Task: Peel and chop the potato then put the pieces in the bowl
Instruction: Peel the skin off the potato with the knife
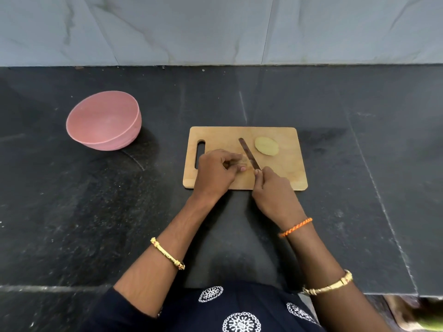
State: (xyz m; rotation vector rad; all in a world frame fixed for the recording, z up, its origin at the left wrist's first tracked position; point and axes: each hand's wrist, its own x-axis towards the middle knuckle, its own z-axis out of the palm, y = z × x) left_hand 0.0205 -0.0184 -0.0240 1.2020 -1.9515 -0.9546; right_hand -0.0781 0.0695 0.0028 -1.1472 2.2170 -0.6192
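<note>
On a black stone countertop (96,212) backed by a grey marbled wall (191,29) lies a wooden chopping board (287,173), its handle slot just left of the left hand's knuckles. The left hand (215,173) curls its fingers over a piece of potato (242,161) that is mostly hidden beneath them. The right hand (273,190) grips the handle of a knife (248,152), whose blade angles up and away from the fingertips, just right of the covered piece. Beyond the blade tip to the right, a peeled potato half (266,145) rests flat on the board. Well left of the left fingers stands a pink bowl (105,123).
</note>
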